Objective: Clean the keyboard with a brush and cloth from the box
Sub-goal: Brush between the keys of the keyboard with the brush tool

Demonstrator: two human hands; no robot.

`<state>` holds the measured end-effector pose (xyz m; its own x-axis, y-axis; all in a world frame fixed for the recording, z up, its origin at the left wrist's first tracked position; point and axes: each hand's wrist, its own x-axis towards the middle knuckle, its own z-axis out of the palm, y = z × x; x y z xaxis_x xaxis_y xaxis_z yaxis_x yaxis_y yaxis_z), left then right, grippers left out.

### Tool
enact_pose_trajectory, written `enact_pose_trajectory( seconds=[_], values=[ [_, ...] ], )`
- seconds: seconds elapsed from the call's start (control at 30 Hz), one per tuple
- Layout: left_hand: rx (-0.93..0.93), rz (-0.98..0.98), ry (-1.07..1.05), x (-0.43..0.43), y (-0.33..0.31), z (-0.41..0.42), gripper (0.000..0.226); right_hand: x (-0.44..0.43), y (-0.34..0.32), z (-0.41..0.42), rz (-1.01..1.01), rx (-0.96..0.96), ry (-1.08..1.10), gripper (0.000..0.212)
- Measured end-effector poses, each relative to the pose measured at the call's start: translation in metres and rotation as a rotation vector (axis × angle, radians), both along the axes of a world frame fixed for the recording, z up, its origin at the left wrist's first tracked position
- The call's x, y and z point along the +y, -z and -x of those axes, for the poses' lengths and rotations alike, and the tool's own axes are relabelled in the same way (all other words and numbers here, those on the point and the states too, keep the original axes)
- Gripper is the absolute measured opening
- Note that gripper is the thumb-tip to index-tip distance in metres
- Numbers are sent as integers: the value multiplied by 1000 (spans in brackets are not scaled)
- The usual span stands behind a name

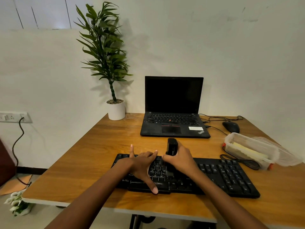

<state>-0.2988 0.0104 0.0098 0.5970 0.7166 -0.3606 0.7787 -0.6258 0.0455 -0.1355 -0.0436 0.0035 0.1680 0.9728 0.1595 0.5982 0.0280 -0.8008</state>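
Gripping brush w/ right hand, left hand splayed on keyboard

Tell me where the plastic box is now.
Head view: the plastic box stands on the right of the desk, between the mouse behind it and the keyboard's right end.

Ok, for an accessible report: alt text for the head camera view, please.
A person's right hand holds a black brush bristles-down on a black keyboard, while the left hand lies spread on the keys. Also on the wooden desk: an open laptop, a mouse, a plastic box and a potted plant.
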Motion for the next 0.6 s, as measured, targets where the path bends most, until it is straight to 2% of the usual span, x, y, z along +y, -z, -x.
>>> enact_pose_trajectory(
  seconds=[0.17,0.47,0.6],
  values=[
    [-16,12,-2,2,2,1,128,24,4,-3,-151,-144,141,42],
    [-25,12,13,3,4,2,128,-21,7,15,28,52,-118,30],
    [-29,11,4,1,2,2,126,4,4,4,-33,48,-31,30]
  ],
)
